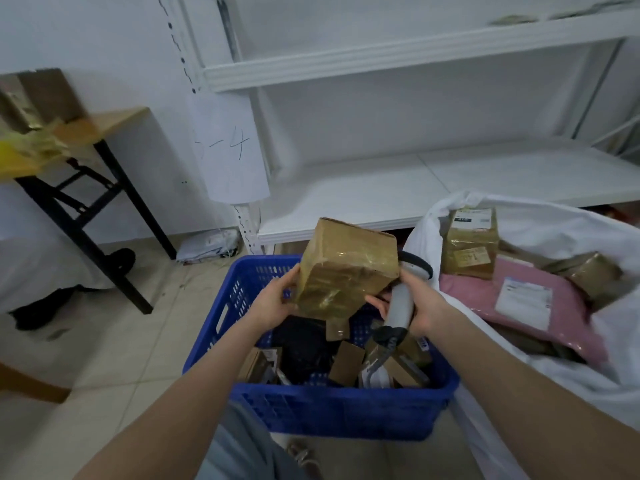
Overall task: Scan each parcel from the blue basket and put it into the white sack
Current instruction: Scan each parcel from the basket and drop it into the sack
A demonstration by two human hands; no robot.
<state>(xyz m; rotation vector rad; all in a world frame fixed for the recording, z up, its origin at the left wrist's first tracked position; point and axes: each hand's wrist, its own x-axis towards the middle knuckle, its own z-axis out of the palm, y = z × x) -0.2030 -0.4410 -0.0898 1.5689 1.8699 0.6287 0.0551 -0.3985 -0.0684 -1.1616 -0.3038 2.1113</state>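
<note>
Cardboard parcel, taped, was held mid-frame above the blue basket; left hand fingers clamped its side. Right hand gripped the scanner, fingertips steadying the parcel. Label not visible; judged best to rotate it toward the scanner before dropping it into the white sack at right.

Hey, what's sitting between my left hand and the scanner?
In the head view, a tape-wrapped cardboard parcel fills that gap: the left hand grips it, the scanner sits at its other side.
</note>
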